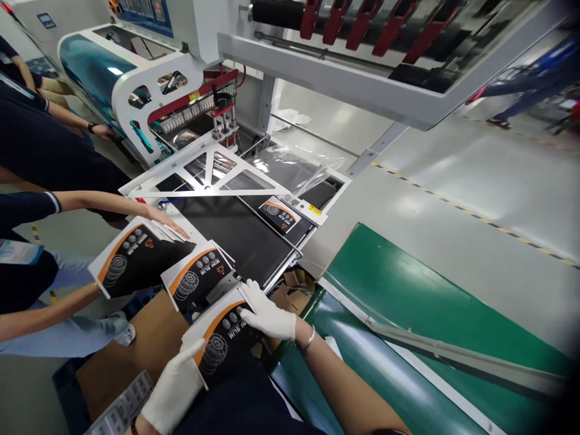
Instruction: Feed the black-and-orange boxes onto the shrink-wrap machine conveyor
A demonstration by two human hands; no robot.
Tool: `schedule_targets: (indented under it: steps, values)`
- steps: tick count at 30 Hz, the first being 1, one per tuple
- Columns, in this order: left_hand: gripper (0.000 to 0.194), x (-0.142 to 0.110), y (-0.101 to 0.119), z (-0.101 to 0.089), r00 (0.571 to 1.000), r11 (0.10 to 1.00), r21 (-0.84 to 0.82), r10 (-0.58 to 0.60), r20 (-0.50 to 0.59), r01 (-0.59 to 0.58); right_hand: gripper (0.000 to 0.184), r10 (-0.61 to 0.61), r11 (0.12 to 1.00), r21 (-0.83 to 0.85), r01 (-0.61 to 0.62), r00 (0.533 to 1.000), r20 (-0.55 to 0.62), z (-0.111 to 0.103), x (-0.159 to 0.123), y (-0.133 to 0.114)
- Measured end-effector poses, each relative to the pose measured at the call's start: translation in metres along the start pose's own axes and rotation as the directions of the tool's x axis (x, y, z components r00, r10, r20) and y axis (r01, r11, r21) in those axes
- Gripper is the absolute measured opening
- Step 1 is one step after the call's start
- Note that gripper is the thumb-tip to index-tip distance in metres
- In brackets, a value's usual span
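Note:
My left hand (174, 386) and my right hand (267, 311), both in white gloves, grip opposite edges of a flat black-and-orange "MINI SLIM" carton (222, 344). A matching carton (199, 278) lies just beyond my right hand, overlapping the edge of the black conveyor belt (226, 232). Further left, a co-worker's bare hand (170, 220) rests on a third carton (136, 260). A fourth carton (280, 214) sits on the belt near the sealing frame.
A white shrink-wrap machine (154, 103) with clear plastic film (294, 169) stands beyond the belt. Green conveyor panels (408, 284) run along the right. Brown cardboard (131, 356) lies below my left hand. Co-workers stand at the left.

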State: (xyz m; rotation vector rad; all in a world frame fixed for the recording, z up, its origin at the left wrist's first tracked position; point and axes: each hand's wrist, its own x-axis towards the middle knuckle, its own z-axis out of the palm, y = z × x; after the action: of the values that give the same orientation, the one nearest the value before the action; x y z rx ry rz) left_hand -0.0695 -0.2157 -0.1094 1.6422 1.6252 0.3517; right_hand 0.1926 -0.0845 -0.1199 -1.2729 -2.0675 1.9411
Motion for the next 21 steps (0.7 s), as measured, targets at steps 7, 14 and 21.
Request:
schedule_targets:
  steps: [7,14,21]
  values:
    - [0.062,-0.014,0.009,-0.016,0.979,0.985,0.042,0.164,0.119,-0.170,0.083,-0.140,0.932,0.293,0.212,0.959,-0.247,-0.061,-0.076,-0.027]
    - [0.058,-0.015,0.007,-0.022,0.993,0.991,0.071,0.108,0.045,-0.111,0.038,0.608,0.378,0.703,0.602,0.411,-0.679,-0.125,-0.055,0.103]
    - [0.060,-0.022,-0.001,-0.048,0.999,0.995,0.098,-0.022,-0.028,0.025,0.055,0.760,0.268,0.548,0.792,0.176,-0.625,-0.153,0.001,0.194]
